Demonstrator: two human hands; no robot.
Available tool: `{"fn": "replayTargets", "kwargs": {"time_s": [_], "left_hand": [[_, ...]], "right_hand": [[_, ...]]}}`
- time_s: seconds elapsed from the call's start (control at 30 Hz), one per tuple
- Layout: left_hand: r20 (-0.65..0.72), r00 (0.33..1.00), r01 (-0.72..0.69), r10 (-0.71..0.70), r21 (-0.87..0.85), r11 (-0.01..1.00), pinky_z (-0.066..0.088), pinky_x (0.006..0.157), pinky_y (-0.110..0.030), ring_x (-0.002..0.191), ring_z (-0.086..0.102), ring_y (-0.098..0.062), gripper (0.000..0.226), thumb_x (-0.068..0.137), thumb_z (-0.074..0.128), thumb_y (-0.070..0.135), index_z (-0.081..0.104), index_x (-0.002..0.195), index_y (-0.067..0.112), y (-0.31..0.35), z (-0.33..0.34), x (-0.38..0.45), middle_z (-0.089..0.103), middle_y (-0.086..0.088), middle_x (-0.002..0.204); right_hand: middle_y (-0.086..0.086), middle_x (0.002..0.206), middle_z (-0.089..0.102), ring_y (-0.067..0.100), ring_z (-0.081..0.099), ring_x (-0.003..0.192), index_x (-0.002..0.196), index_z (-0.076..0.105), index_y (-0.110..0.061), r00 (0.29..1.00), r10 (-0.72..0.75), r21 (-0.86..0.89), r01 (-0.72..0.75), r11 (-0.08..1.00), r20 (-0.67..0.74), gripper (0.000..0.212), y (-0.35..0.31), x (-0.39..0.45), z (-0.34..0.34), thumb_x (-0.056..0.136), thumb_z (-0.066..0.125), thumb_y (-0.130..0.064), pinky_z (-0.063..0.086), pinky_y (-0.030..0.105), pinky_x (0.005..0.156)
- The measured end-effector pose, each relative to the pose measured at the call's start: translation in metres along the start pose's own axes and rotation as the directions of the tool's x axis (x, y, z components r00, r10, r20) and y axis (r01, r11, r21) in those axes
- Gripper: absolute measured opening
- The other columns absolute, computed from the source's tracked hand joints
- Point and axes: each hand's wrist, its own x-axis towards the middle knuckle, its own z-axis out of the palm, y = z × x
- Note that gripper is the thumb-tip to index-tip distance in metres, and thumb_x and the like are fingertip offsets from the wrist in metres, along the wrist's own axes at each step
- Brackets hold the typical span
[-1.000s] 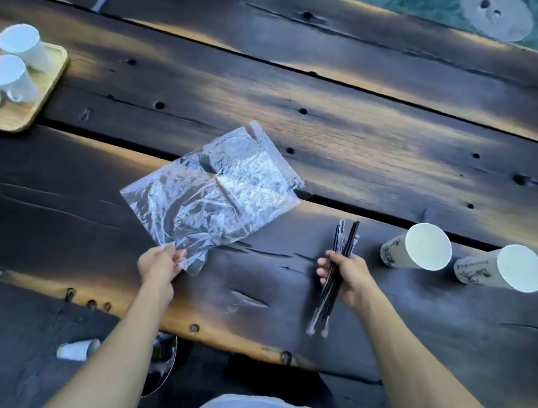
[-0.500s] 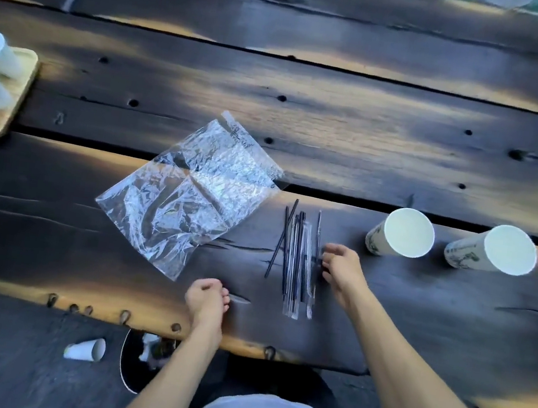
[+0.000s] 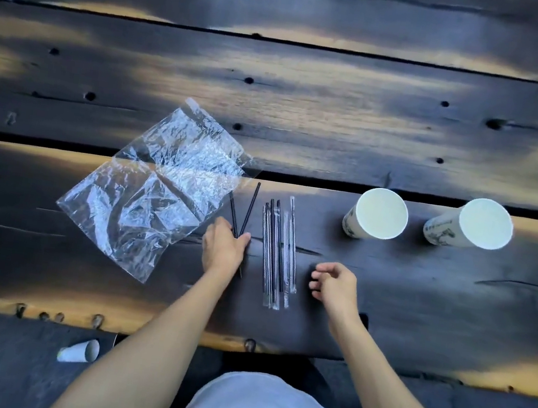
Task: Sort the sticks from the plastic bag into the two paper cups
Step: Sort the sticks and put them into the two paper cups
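Two bare sticks point(image 3: 242, 208) pinched in my left hand point(image 3: 224, 249); right hand point(image 3: 335, 287) loosely curled, empty; wrapped sticks point(image 3: 277, 250) and both paper cups point(image 3: 380, 214) wait near the table's front edge, nothing sorted yet.

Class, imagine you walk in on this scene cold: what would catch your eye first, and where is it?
The crinkled clear plastic bag shines brightest, lying flat left of centre on the dark wooden table. Beside it the left hand pinches two bare black sticks splayed in a V, next to a row of wrapped sticks. Two white paper cups stand at the right.
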Motion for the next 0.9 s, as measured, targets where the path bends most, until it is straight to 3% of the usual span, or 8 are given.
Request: {"fn": "replayTargets", "kwargs": {"time_s": [0.17, 0.3, 0.4, 0.47, 0.57, 0.67, 0.77, 0.9], "left_hand": [[0.021, 0.998, -0.067, 0.064, 0.122, 0.99, 0.049, 0.083, -0.046, 0.1, 0.061, -0.04, 0.013, 0.09, 0.057, 0.01, 0.055, 0.101, 0.004, 0.004, -0.001, 0.002, 0.061, -0.02, 0.11], [0.096, 0.993, -0.078, 0.073, 0.044, 0.996, 0.043, 0.067, -0.037, 0.079, 0.053, -0.032, 0.01, 0.081, 0.056, 0.007, 0.046, 0.082, 0.003, -0.002, -0.003, 0.007, 0.057, -0.017, 0.09], [0.122, 0.991, -0.039, 0.046, -0.062, 0.997, 0.049, 0.067, -0.039, 0.078, 0.061, -0.032, 0.009, 0.082, 0.057, 0.012, 0.05, 0.077, 0.009, -0.004, -0.001, 0.006, 0.068, -0.016, 0.085], [0.13, 0.99, -0.025, 0.046, -0.157, 0.987, 0.052, 0.063, -0.038, 0.06, 0.063, -0.023, 0.008, 0.084, 0.057, 0.013, 0.053, 0.078, 0.01, -0.004, 0.003, 0.0, 0.07, -0.014, 0.076], [0.14, 0.988, -0.03, 0.066, -0.242, 0.97, 0.045, 0.046, -0.021, 0.038, 0.056, -0.01, 0.009, 0.086, 0.064, 0.013, 0.058, 0.086, 0.006, 0.005, 0.01, -0.013, 0.066, -0.01, 0.066], [0.162, 0.986, 0.018, 0.028, -0.274, 0.961, 0.038, 0.035, -0.012, 0.045, 0.059, -0.019, 0.017, 0.083, 0.072, 0.012, 0.055, 0.081, 0.008, 0.015, 0.02, -0.018, 0.067, -0.02, 0.079], [0.171, 0.985, 0.064, -0.023, -0.235, 0.97, 0.058, 0.052, -0.032, 0.065, 0.07, -0.032, 0.031, 0.075, 0.077, 0.017, 0.047, 0.07, 0.019, 0.017, 0.033, -0.017, 0.068, -0.019, 0.086], [0.157, 0.986, 0.086, -0.055, -0.195, 0.977, 0.061, 0.065, -0.049, 0.074, 0.071, -0.037, 0.033, 0.073, 0.077, 0.02, 0.044, 0.069, 0.021, 0.012, 0.045, -0.015, 0.066, -0.016, 0.088]], "right_hand": [[0.005, 0.073, 0.059, 0.015, 0.05, 0.052, 0.082, 0.057, -0.01, 0.999, -0.019, -0.055, 0.021, 0.998, 0.034, 0.029, -0.01, 0.004, 0.007, 0.088, 0.035, 0.009, 0.04, 0.024, 0.048], [0.003, 0.071, 0.058, 0.014, 0.048, 0.048, 0.081, 0.056, -0.013, 0.994, -0.087, -0.128, 0.095, 0.987, 0.069, 0.029, -0.023, 0.008, 0.023, 0.089, 0.036, 0.006, 0.036, 0.023, 0.041], [0.006, 0.07, 0.059, 0.017, 0.049, 0.047, 0.08, 0.055, -0.015, 0.981, -0.155, -0.231, 0.178, 0.956, 0.116, 0.028, -0.034, 0.008, 0.039, 0.09, 0.037, 0.003, 0.038, 0.021, 0.039], [0.01, 0.072, 0.063, 0.023, 0.055, 0.051, 0.076, 0.054, -0.021, 0.968, -0.202, -0.333, 0.241, 0.912, 0.147, 0.027, -0.036, 0.008, 0.051, 0.087, 0.039, -0.003, 0.046, 0.024, 0.046], [0.015, 0.086, 0.067, 0.034, 0.064, 0.067, 0.079, 0.055, -0.023, 0.954, -0.222, -0.495, 0.293, 0.818, 0.2, 0.018, -0.034, 0.01, 0.063, 0.083, 0.039, -0.017, 0.057, 0.039, 0.063], [0.018, 0.095, 0.065, 0.038, 0.06, 0.083, 0.094, 0.055, -0.015, 0.938, -0.261, -0.605, 0.345, 0.718, 0.226, 0.013, -0.036, 0.006, 0.067, 0.089, 0.043, -0.015, 0.052, 0.041, 0.071], [0.022, 0.101, 0.06, 0.042, 0.058, 0.094, 0.101, 0.045, -0.009, 0.938, -0.261, -0.688, 0.346, 0.639, 0.229, 0.012, -0.035, 0.005, 0.069, 0.09, 0.044, -0.014, 0.049, 0.044, 0.074], [0.024, 0.111, 0.061, 0.045, 0.057, 0.104, 0.101, 0.041, -0.006, 0.943, -0.239, -0.783, 0.325, 0.531, 0.23, 0.013, -0.035, 0.01, 0.068, 0.094, 0.048, -0.015, 0.04, 0.042, 0.073]]}}
